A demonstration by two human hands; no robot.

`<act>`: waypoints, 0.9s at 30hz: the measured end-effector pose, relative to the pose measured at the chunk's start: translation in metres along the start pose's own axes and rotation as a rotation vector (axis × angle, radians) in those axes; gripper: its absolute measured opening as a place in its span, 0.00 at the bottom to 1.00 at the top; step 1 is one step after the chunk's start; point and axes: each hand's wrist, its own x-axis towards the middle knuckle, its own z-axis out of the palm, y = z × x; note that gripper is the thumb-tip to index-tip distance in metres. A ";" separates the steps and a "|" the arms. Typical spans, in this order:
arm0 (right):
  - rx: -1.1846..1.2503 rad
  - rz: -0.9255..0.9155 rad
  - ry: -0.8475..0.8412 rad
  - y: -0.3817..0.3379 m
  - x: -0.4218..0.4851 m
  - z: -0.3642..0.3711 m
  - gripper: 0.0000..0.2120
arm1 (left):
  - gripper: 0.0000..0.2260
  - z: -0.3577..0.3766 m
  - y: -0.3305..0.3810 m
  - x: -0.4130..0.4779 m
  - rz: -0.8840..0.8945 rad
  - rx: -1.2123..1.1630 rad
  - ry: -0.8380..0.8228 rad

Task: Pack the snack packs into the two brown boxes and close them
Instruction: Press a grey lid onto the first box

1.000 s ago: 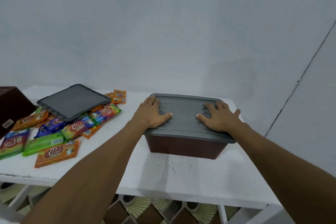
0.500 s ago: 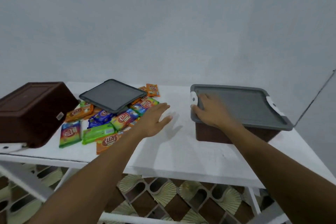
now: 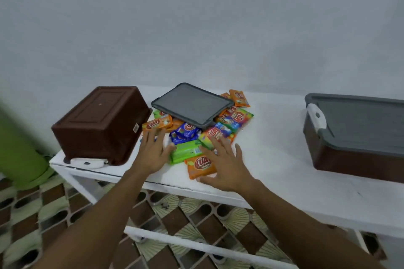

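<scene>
- Landmark: loose grey lid (image 3: 192, 105), lying tilted on top of the heap of snack packs (image 3: 231, 119) on the white table (image 3: 273, 159).
- Snack packs: all out on the table, under the lid and spilling from it toward the table's near edge (orange, blue, green and rainbow wrappers).
- Upturned brown box (image 3: 98, 124): just left of the lid, bottom face up, mouth down on the table, with a corner against the nearest packs.
- Closed brown box (image 3: 349, 159): well to the right of the lid. It carries a fitted grey lid (image 3: 360, 124), and a white latch (image 3: 317, 117) shows at the end facing the landmark.
- Left hand (image 3: 153, 152): in front of the lid toward its left corner, palm down and fingers spread wide, holding nothing. Its fingertips overlap an orange pack, but contact cannot be confirmed because of blur.
- Right hand (image 3: 225, 166): in front of the lid toward its right corner, fingers splayed and holding nothing. It is over the near orange pack (image 3: 200, 166).
- Green pack (image 3: 185, 152): in front of the lid, between the two hands.
- Surroundings: a green cylinder (image 3: 19, 155) stands far left of the lid, beyond the upturned box, and a tiled floor (image 3: 185, 220) lies below the table.
</scene>
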 end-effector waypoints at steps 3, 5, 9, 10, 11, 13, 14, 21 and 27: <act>-0.080 -0.043 0.004 -0.002 0.013 0.008 0.39 | 0.39 -0.005 -0.007 0.017 0.034 0.085 0.004; -0.097 -0.039 0.037 0.004 0.017 0.010 0.39 | 0.35 -0.004 -0.012 0.028 -0.036 0.131 -0.065; -0.093 0.000 0.143 0.016 0.010 0.013 0.37 | 0.34 0.006 -0.009 0.035 -0.145 0.183 -0.140; -0.092 0.007 0.167 0.018 0.011 0.014 0.37 | 0.36 0.008 -0.007 0.038 -0.150 0.150 -0.124; -0.096 0.016 0.181 0.019 0.010 0.015 0.37 | 0.38 0.011 -0.004 0.040 -0.147 0.102 -0.113; -0.096 0.046 0.193 0.024 0.013 0.014 0.38 | 0.41 0.015 0.007 0.045 -0.122 0.015 -0.102; -0.095 0.070 0.206 0.029 0.013 0.014 0.39 | 0.40 0.017 0.015 0.046 -0.099 -0.006 -0.095; -0.068 0.173 0.187 0.072 0.001 0.008 0.43 | 0.34 0.032 0.052 0.051 0.047 0.051 -0.095; 0.039 0.164 0.234 0.066 0.005 -0.002 0.45 | 0.33 0.025 0.056 0.052 0.134 0.115 -0.170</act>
